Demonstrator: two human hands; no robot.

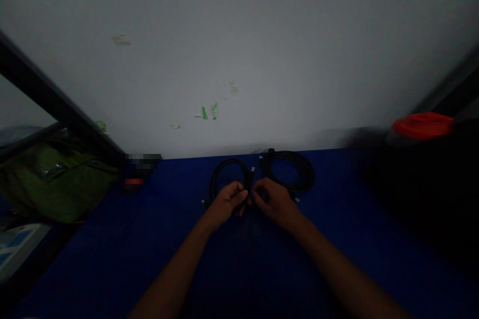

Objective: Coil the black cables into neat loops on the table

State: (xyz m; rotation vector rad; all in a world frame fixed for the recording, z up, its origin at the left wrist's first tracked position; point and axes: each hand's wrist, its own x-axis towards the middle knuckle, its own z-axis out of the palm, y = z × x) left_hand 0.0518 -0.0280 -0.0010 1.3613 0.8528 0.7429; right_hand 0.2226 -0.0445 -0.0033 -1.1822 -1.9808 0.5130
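Observation:
Two coiled black cables lie on the blue tabletop near the wall. The left coil [223, 179] is the smaller, and the right coil [289, 171] sits just beyond my right hand. My left hand [226, 203] is closed around a dark stretch of cable [247, 190] running from the left coil. A small connector end [252, 171] sticks up above that grip. My right hand [275, 203] is close beside it, with its fingertips curled towards the same spot. The dim light hides whether those fingers hold the cable.
The blue table [112, 259] meets a white wall [239, 50] marked with tape scraps. An olive-green bag [56, 182] and a dark object with a red patch [134, 182] stand at the left. A dark heap with a red-orange item [422, 126] fills the right.

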